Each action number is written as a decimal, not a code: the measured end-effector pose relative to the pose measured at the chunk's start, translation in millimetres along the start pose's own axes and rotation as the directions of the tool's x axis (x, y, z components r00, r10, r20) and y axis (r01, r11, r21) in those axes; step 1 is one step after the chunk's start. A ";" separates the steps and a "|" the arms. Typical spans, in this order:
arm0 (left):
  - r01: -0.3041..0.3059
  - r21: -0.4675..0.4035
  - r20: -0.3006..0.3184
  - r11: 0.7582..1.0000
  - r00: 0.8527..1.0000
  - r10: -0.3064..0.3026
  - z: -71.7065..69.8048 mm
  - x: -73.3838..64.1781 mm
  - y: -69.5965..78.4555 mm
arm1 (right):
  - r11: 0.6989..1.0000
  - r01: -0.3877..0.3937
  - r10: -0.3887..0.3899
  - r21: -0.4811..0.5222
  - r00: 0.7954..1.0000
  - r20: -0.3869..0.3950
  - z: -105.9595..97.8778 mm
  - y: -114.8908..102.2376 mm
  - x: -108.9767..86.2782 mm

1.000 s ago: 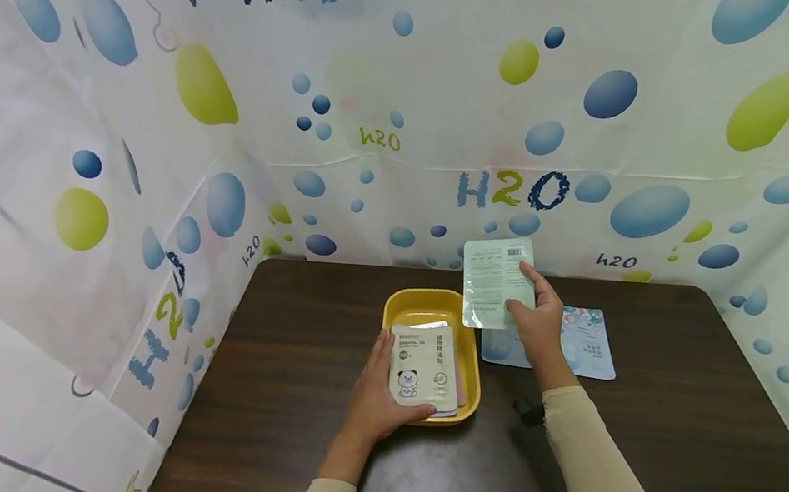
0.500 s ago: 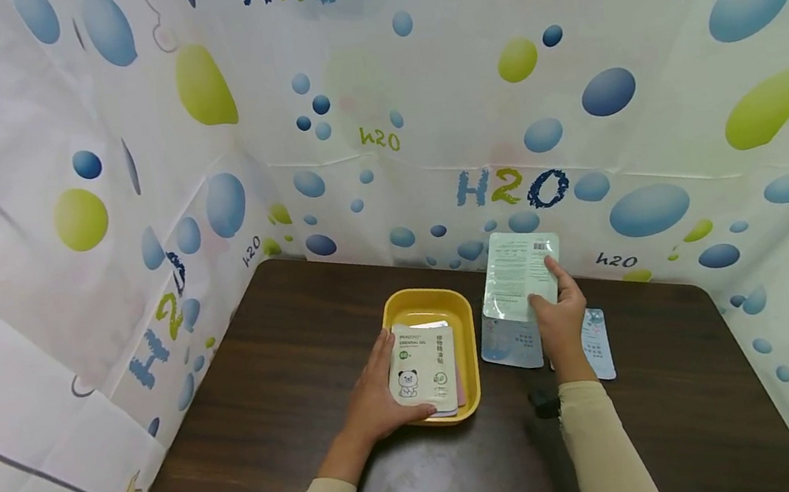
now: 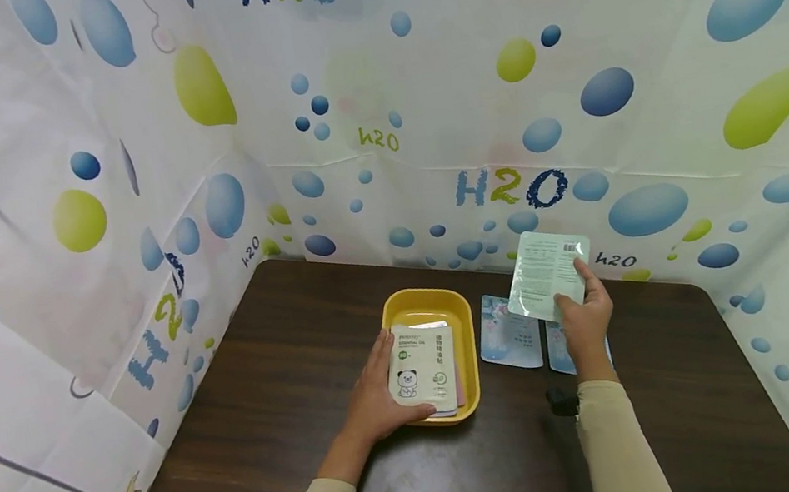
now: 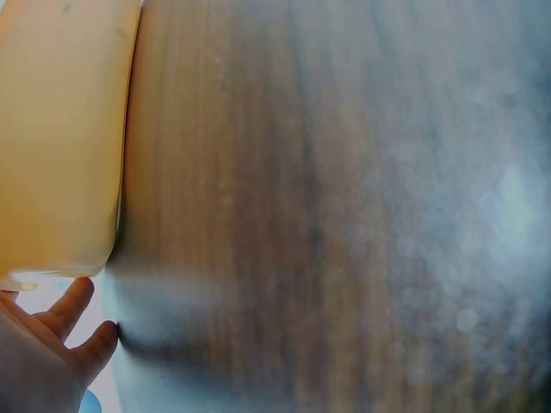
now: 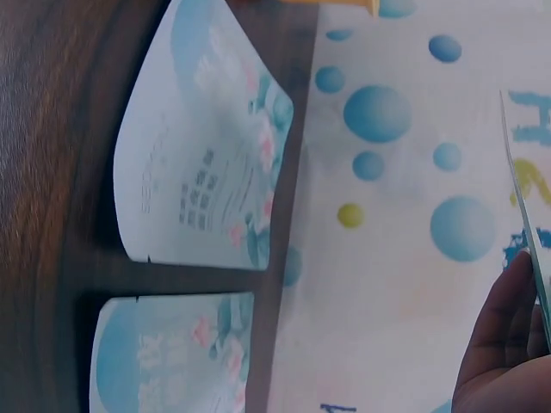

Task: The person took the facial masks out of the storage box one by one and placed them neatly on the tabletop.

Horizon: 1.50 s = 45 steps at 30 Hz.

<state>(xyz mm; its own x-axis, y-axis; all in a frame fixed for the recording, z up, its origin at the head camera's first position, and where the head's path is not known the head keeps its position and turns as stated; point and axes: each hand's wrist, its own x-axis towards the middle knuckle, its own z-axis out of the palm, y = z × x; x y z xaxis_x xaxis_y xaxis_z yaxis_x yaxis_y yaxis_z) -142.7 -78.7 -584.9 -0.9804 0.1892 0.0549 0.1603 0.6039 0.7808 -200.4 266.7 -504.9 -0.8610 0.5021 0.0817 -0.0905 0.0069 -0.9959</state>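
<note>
In the head view, my left hand (image 3: pixel 375 390) rests against the left side of a yellow tray (image 3: pixel 472 386), its thumb across the front edge. The left wrist view shows the tray wall (image 4: pixel 60 146) with fingers (image 4: pixel 71 308) beside it. A cream packet with a panda print (image 3: pixel 420 373) lies on top of other packets in the tray. My right hand (image 3: pixel 588 328) pinches a pale green sachet (image 3: pixel 548 275) by its right edge, raised above the table. Below it are two blue floral pouches, the left pouch (image 3: pixel 509 335) and the right pouch (image 3: pixel 559 349), which the hand partly covers.
The dark wooden table (image 3: pixel 267 365) reaches back to a white curtain (image 3: pixel 416 75) printed with blue and green dots. Both pouches (image 5: pixel 202 155) lie side by side on the table in the right wrist view.
My right hand has carried the green sachet rightward, from beside the tray to above the pouches. The left pouch is now more exposed, the right one more covered. My left hand has stayed put.
</note>
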 end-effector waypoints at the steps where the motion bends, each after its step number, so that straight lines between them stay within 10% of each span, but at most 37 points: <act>1: -0.001 0.001 0.000 1.000 1.000 0.001 0.1 0.1 -0.3 | 1.000 0.001 -0.001 0.005 1.000 -0.008 -2.0 0.1 1.1; 45: -0.015 0.008 -0.017 1.000 1.000 0.015 -1.1 -3.4 -1.1 | 0.960 -0.158 0.114 -0.232 0.975 -0.191 -123.1 33.6 33.8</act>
<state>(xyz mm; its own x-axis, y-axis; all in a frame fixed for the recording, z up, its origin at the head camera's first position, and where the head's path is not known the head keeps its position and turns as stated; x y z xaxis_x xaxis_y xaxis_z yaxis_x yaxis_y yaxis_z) -139.6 -80.9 -585.2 -0.9797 0.1850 0.0775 0.1759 0.6069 0.7750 -170.9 390.3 -540.5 -0.7543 0.6552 -0.0415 0.1650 0.1281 -0.9779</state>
